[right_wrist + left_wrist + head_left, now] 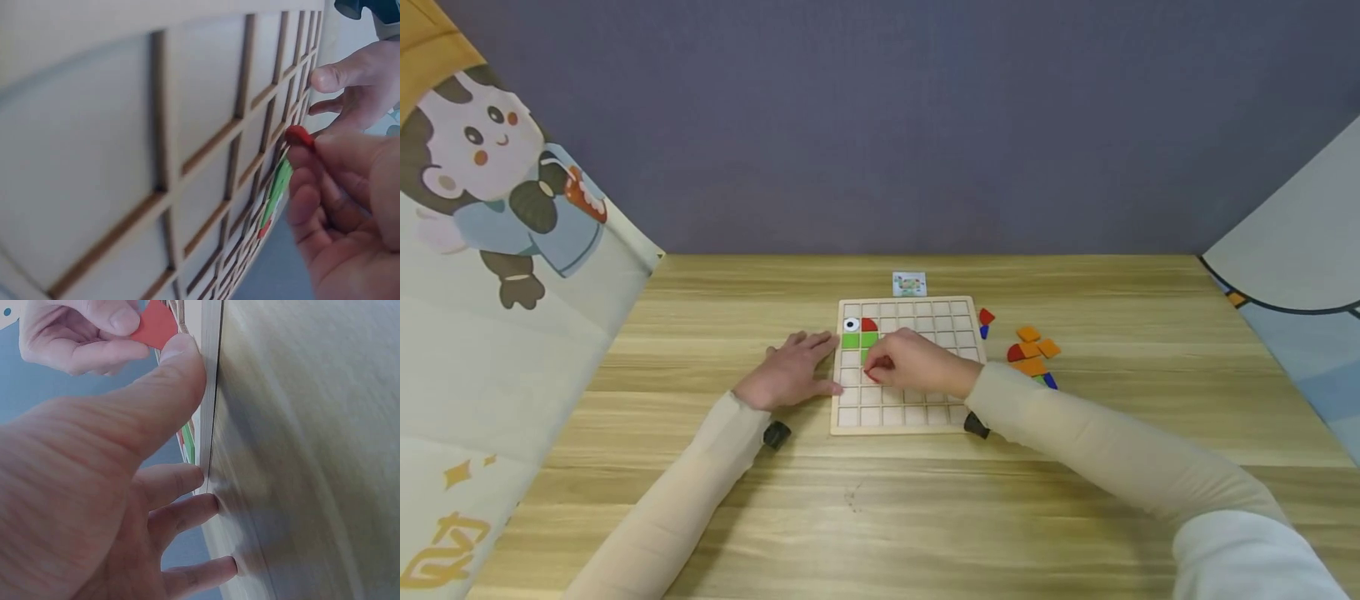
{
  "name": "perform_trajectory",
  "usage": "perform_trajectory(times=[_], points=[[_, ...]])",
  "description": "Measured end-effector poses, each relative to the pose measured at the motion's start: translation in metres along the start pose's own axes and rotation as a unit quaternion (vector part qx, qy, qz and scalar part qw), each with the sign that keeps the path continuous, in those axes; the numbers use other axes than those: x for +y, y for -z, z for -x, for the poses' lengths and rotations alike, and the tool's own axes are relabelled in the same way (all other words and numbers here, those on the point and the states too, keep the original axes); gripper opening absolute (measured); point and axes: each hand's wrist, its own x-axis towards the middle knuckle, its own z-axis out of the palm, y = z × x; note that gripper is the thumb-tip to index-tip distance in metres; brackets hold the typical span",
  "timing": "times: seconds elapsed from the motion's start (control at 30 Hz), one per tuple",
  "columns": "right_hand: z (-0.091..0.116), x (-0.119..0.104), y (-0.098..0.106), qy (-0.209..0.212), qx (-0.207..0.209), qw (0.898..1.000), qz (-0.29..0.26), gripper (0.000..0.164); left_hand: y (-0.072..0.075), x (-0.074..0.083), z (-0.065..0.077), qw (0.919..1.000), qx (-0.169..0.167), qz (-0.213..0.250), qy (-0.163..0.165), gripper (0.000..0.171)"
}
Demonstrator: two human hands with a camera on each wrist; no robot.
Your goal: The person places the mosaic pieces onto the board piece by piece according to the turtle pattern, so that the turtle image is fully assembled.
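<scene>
A wooden grid board (pixel 906 423) lies on the table. Between thumb and fingers my right hand (pixel 917 362) pinches a red quarter-circle tile (pixel 158 326), held over the left part of the board. Beside the board's left edge rests my left hand (pixel 790 371), fingers spread, with the thumb at the frame. In the grid's upper left sit a white tile with a black dot (pixel 851 325), a red quarter-circle piece (pixel 868 325) and green square tiles (pixel 851 341). Part of the green column is hidden behind the right hand.
Right of the board lie loose orange tiles (pixel 1048 348), a red rounded piece (pixel 1015 352), a red quarter-circle piece (pixel 987 316) and blue pieces (pixel 1050 381). A small picture card (pixel 909 284) lies behind the board. A dark blue panel (pixel 925 125) rises at the table's back edge.
</scene>
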Motion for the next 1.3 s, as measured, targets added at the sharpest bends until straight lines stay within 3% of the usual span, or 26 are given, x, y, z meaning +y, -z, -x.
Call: perform_trajectory(times=[0.23,0.57,0.9,1.07,1.17,1.3], points=[[0.0,-0.002,0.001,-0.048,-0.001,0.999,0.012,0.007,0.0,0.0,0.0,1.0,-0.005,0.001,0.004,0.086],[0.006,0.0,0.003,0.03,-0.013,0.999,0.02,0.014,0.002,0.002,0.0,0.9999,-0.01,0.003,0.007,0.088],[0.001,-0.006,-0.003,0.002,0.007,0.999,0.042,0.011,0.002,0.002,0.002,0.9999,-0.011,0.01,0.006,0.087],[0.002,-0.008,-0.002,0.007,0.014,0.998,0.055,0.011,0.001,0.002,0.002,0.9999,-0.009,0.008,0.007,0.087],[0.004,-0.007,0.002,0.014,0.017,0.998,0.057,0.012,0.002,0.002,0.001,0.9999,-0.01,0.009,0.008,0.087],[0.013,-0.001,0.017,0.011,0.051,0.998,0.044,0.012,0.002,0.002,0.002,0.9999,-0.011,0.009,0.008,0.087]])
